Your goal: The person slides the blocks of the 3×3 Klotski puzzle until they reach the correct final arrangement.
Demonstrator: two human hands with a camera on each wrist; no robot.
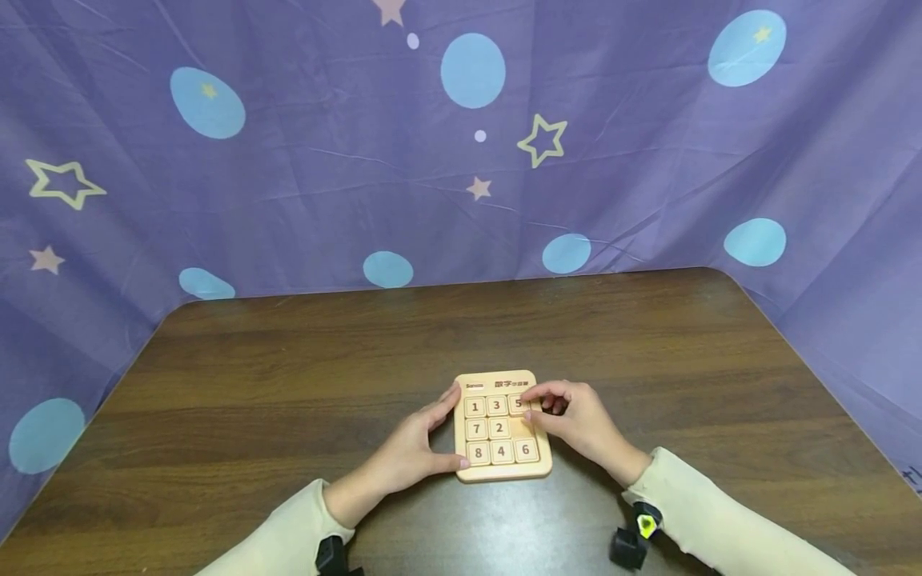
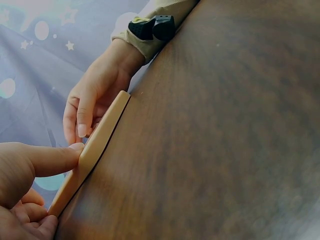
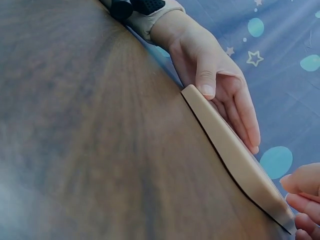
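Observation:
A light wooden number slide puzzle (image 1: 504, 473) lies flat on the table. Its rows read 1, 3, 5, then 7, 2 and a gap at the right, then 8, 4, 6. My left hand (image 1: 412, 450) holds the puzzle's left side, thumb at the near corner and fingers along the edge farther up. Over the right side, my right hand (image 1: 585, 420) has its index finger at the 5 tile (image 1: 517, 405) and its thumb beside the gap. In the left wrist view, the left thumb (image 2: 55, 159) rests on the puzzle's rim; the tile faces are hidden there.
The dark wooden table (image 1: 288, 360) stretches out around the puzzle. Behind its far edge hangs a purple curtain (image 1: 324, 184) with stars and blue dots. Black wrist devices sit at both sleeves, one of them (image 1: 629, 548) by the right cuff.

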